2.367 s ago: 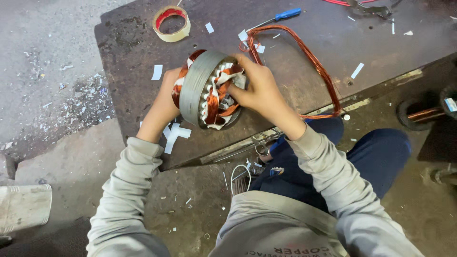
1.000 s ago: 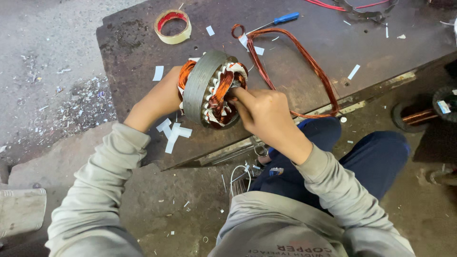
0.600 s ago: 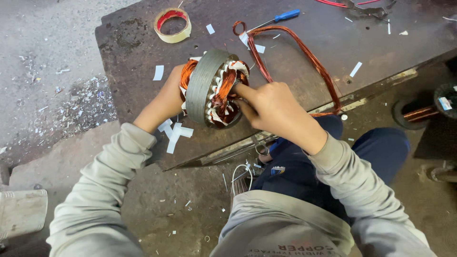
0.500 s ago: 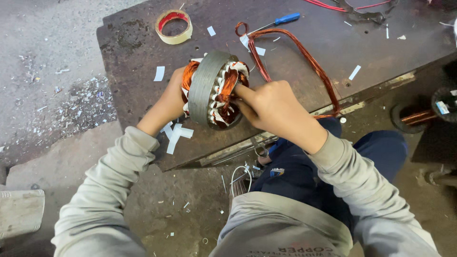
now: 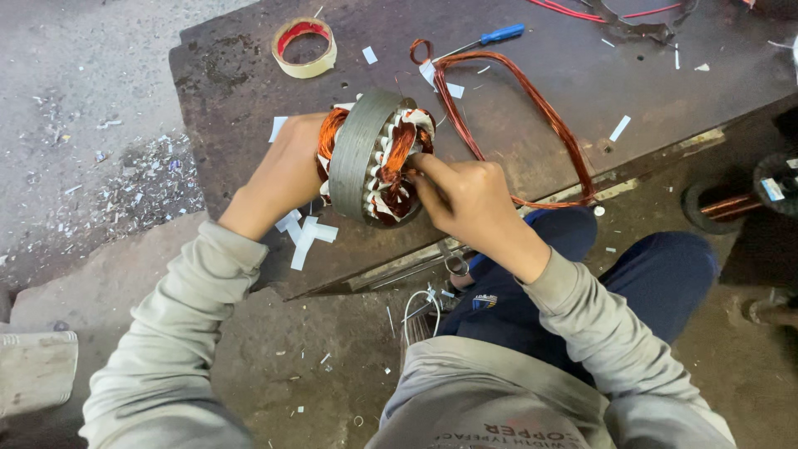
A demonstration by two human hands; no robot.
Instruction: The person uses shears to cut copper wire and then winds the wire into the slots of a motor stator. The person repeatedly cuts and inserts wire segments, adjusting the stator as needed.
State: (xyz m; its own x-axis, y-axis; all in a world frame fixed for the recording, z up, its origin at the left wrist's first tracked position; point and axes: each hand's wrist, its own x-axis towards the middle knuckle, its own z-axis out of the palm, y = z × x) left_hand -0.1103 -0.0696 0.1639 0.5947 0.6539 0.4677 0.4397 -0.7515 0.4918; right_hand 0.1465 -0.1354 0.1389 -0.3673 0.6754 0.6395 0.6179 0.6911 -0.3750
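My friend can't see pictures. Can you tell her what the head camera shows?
A person's left hand steadies a round metal motor stator wound with copper wire on a dark metal table, while the right hand presses fingers into its windings. A copper wire loop, a tape roll, a blue-handled screwdriver and white paper scraps lie around it.

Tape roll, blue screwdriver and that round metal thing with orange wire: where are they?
Tape roll (image 5: 304, 47): head view, on its yellowish rim.
Blue screwdriver (image 5: 502, 34): head view, on its blue handle.
Metal ring with copper windings (image 5: 363, 152): head view, on its grey outer band, between left hand (image 5: 285, 172) and right hand (image 5: 467, 199).
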